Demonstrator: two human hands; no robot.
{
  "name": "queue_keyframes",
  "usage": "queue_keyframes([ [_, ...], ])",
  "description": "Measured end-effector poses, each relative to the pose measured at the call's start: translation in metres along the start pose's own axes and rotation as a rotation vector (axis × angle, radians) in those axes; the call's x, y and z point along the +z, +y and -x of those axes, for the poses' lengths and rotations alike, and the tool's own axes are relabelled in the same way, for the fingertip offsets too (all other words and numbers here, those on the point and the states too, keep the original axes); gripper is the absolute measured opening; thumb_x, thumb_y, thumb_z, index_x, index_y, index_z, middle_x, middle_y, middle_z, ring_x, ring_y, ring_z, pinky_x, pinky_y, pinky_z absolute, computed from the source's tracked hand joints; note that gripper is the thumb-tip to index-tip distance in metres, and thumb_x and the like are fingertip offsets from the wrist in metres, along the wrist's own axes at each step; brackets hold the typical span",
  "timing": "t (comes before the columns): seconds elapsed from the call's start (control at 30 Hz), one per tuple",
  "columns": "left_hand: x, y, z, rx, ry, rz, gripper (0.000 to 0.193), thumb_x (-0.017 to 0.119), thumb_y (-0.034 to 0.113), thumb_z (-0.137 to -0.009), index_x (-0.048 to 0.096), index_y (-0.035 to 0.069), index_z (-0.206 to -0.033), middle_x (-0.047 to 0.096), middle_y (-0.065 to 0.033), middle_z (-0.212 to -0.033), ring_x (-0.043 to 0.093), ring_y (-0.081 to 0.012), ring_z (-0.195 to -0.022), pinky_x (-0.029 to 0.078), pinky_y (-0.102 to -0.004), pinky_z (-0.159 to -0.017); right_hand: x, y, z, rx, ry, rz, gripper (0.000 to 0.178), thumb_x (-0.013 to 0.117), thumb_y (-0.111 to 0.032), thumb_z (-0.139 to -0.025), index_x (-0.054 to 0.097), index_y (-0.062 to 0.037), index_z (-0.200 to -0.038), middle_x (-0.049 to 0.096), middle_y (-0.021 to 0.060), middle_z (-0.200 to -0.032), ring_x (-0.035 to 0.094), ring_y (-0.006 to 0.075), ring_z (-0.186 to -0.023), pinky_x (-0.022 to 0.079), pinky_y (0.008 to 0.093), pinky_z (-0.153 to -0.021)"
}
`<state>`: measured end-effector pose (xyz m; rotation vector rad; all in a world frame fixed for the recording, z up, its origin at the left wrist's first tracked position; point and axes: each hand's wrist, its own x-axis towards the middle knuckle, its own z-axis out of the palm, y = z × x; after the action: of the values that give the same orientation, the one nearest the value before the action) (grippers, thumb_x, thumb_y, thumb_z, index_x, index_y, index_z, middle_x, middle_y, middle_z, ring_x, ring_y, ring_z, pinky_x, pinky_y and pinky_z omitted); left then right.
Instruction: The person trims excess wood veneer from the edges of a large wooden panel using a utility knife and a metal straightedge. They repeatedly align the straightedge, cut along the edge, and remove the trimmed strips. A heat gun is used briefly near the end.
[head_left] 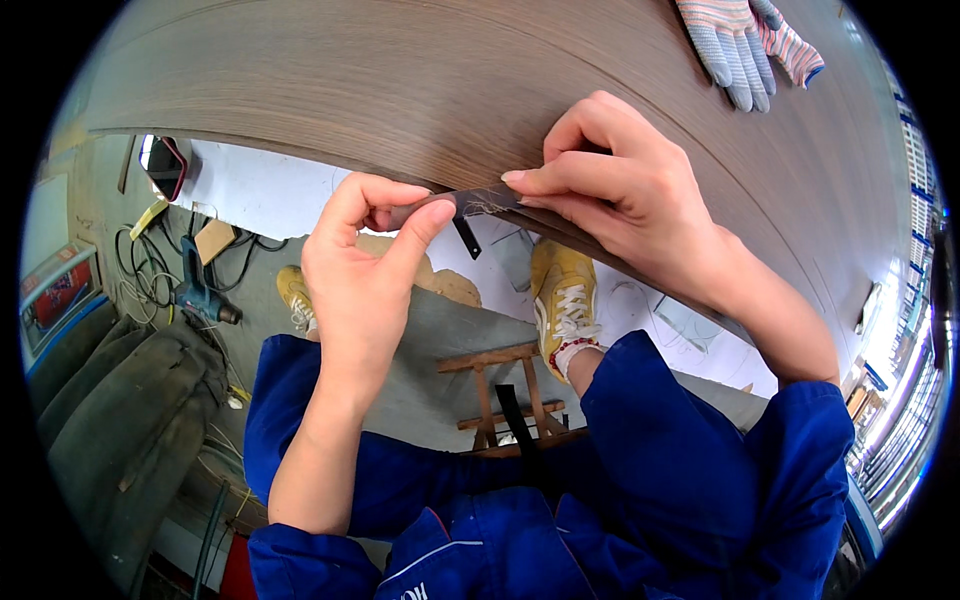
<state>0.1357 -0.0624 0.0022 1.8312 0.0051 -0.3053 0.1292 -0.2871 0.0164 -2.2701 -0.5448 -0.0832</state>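
A short dark brown strip (485, 201) with thin, light frayed fibres on it stretches between my two hands, just off the near edge of a wood-grain panel (400, 80). My left hand (365, 240) pinches its left end between thumb and fingers. At the other end, the thumb and forefinger of my right hand (635, 185) are closed on it, the remaining fingers curled. Below the strip hangs a narrow black piece with small holes (467, 238); whether it is joined to the strip I cannot tell.
Striped knit gloves (735, 55) lie on the panel at the far right. A phone (165, 167) rests at the left on a white surface. Lower left are a blue power tool (205, 297), tangled cables (145, 265) and dark cloth (140, 400). A wooden stool (485, 400) stands beneath me.
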Motion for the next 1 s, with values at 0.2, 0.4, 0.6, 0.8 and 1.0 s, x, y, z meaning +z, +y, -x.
queue_keyframes([
  [0.2, -0.003, -0.001, 0.001, 0.000, -0.001, 0.003, 0.015, 0.078, 0.007, -0.079, 0.065, 0.003, -0.083, 0.056, 0.0040, -0.076, 0.044, -0.0065, -0.075, 0.039, -0.0213, -0.071, 0.002, -0.002, -0.001, 0.004, -0.004, 0.006, 0.008, 0.076, -0.011, -0.077, 0.070, -0.0070, -0.081, 0.058, 0.0051, -0.082, 0.056, 0.0235, -0.078, 0.046, 0.0356, -0.066],
  [0.4, -0.001, 0.000, 0.003, 0.010, -0.013, -0.025, 0.015, 0.078, 0.008, -0.080, 0.065, 0.003, -0.084, 0.057, 0.0030, -0.075, 0.044, -0.0067, -0.074, 0.040, -0.0217, -0.071, 0.000, -0.002, 0.001, 0.005, -0.015, 0.022, 0.008, 0.076, -0.012, -0.077, 0.071, -0.0071, -0.081, 0.057, 0.0051, -0.082, 0.056, 0.0232, -0.079, 0.047, 0.0354, -0.065],
  [0.6, 0.003, -0.003, 0.006, 0.007, -0.023, 0.005, 0.015, 0.078, 0.009, -0.080, 0.065, 0.003, -0.084, 0.058, 0.0021, -0.075, 0.046, -0.0071, -0.073, 0.041, -0.0223, -0.070, -0.003, -0.002, 0.004, 0.003, -0.025, 0.035, 0.008, 0.076, -0.011, -0.076, 0.071, -0.0073, -0.082, 0.057, 0.0052, -0.082, 0.056, 0.0229, -0.079, 0.047, 0.0353, -0.065],
  [0.8, 0.009, -0.004, 0.008, 0.004, -0.032, 0.031, 0.015, 0.078, 0.009, -0.080, 0.064, 0.003, -0.084, 0.060, 0.0016, -0.075, 0.048, -0.0072, -0.074, 0.042, -0.0225, -0.071, -0.005, 0.000, 0.011, 0.014, -0.016, 0.028, 0.009, 0.077, -0.011, -0.076, 0.072, -0.0074, -0.083, 0.058, 0.0049, -0.082, 0.056, 0.0226, -0.078, 0.047, 0.0351, -0.065],
  [1.0, 0.013, -0.002, 0.009, -0.013, -0.055, 0.043, 0.014, 0.077, 0.007, -0.081, 0.064, 0.002, -0.083, 0.060, 0.0015, -0.076, 0.048, -0.0071, -0.074, 0.043, -0.0227, -0.071, -0.008, 0.001, 0.017, 0.013, -0.006, 0.031, 0.009, 0.077, -0.011, -0.076, 0.071, -0.0069, -0.081, 0.058, 0.0049, -0.083, 0.056, 0.0228, -0.078, 0.046, 0.0351, -0.065],
])
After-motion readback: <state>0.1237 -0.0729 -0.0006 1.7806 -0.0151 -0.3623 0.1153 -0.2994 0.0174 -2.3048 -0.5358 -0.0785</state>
